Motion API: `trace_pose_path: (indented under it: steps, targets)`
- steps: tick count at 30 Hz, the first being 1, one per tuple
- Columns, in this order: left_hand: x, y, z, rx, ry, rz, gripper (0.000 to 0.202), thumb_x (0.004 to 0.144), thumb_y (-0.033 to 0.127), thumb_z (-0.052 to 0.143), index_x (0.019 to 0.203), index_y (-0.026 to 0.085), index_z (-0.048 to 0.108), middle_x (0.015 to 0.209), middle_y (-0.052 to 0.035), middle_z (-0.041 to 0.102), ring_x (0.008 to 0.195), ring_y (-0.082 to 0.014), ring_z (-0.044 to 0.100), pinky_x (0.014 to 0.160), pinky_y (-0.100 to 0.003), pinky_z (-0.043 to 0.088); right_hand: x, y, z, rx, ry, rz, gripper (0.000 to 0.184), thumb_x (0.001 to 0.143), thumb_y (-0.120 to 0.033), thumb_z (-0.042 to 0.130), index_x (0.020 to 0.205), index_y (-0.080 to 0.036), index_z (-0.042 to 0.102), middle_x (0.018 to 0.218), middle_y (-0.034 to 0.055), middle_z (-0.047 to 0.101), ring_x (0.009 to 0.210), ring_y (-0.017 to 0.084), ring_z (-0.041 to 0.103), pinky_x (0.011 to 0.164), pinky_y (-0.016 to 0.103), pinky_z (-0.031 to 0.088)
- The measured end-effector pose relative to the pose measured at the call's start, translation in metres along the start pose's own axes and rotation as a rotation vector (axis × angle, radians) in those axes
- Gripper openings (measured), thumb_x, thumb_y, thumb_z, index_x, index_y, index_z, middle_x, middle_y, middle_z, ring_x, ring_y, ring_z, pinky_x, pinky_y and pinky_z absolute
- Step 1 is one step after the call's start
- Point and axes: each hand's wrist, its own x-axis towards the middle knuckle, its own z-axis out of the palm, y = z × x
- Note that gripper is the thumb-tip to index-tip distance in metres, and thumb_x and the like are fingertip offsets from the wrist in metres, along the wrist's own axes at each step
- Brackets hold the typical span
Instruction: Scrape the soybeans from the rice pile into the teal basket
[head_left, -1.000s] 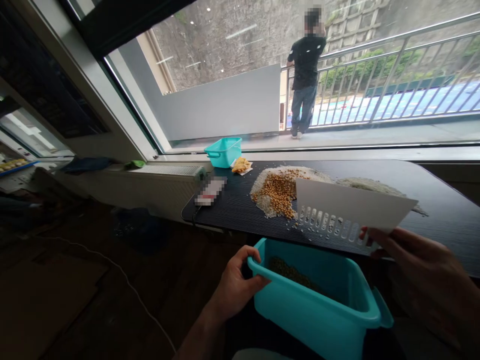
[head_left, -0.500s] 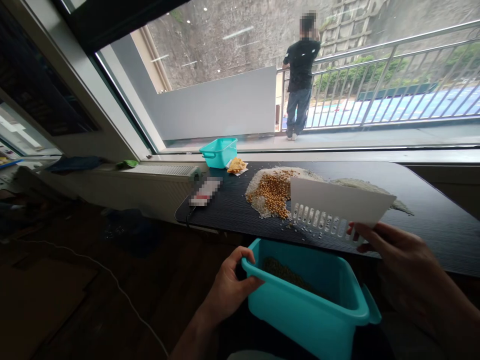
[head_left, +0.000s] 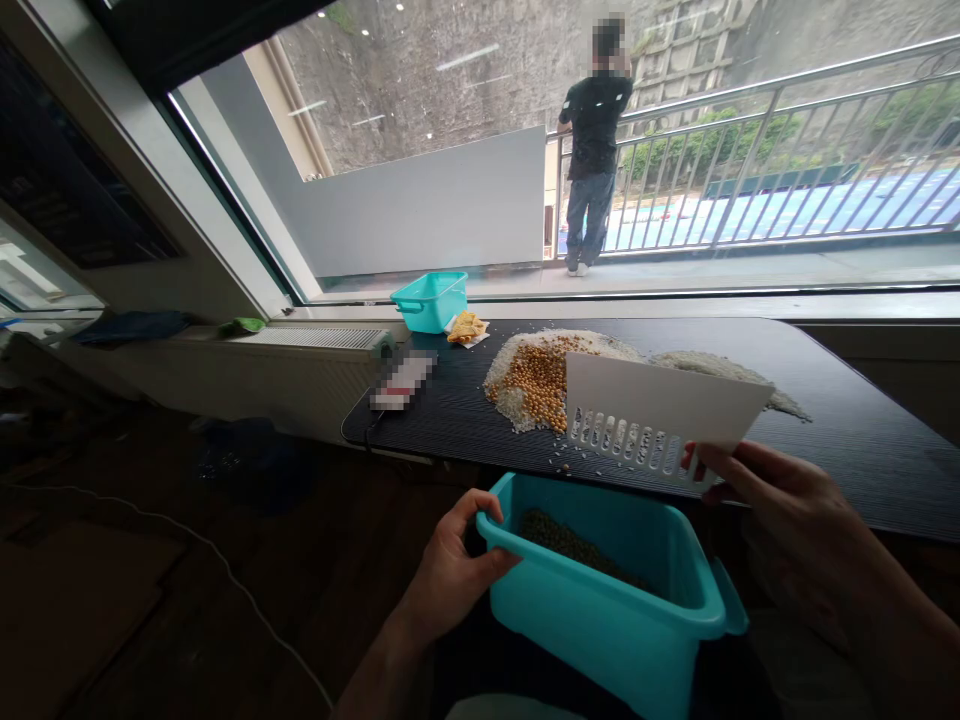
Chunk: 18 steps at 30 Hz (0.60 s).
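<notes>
My left hand grips the left rim of a turquoise plastic bin, thumb outside and fingers over the edge. Dark green grains lie on the bin's floor. Pinched by its lower right corner, a white slotted card is in my right hand, held tilted above the table edge, just behind the bin. Behind the card's left end is a pile of golden beans ringed by whitish grains. Another pale heap is partly hidden by the card.
The black table runs along a window. A smaller turquoise basket, yellowish food on paper and a blurred-out flat object stand at its left. Loose grains lie near the front edge. A person stands outside by a railing.
The whole view has shifted slightly, so everything sits a little further left. Both hands keep their holds on the bin and the slotted card.
</notes>
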Motion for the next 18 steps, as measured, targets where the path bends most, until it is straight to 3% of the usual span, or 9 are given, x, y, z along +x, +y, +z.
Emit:
trace_pose_path:
  steps: [11,18]
  targets:
    - [0.000,-0.001,-0.001,-0.023,-0.016,0.006,0.032,0.077,0.039,0.087,0.088,0.022,0.061,0.077,0.0051,0.047,0.071,-0.0144,0.043,0.064,-0.023,0.040,-0.009,-0.005,0.004,0.012,0.015,0.050,0.064,0.035,-0.082,0.092,0.064,-0.025,0.086,0.064,0.0079,0.076,0.054,0.022,0.063,0.048,0.031,0.052]
    - [0.000,-0.001,-0.002,-0.015,-0.024,0.012,0.033,0.079,0.039,0.086,0.088,0.021,0.060,0.079,0.0046,0.047,0.072,-0.0146,0.043,0.064,-0.023,0.039,-0.020,-0.008,0.002,-0.078,0.023,0.020,0.065,0.041,-0.084,0.089,0.066,-0.024,0.086,0.064,0.0104,0.077,0.053,0.026,0.065,0.043,0.034,0.051]
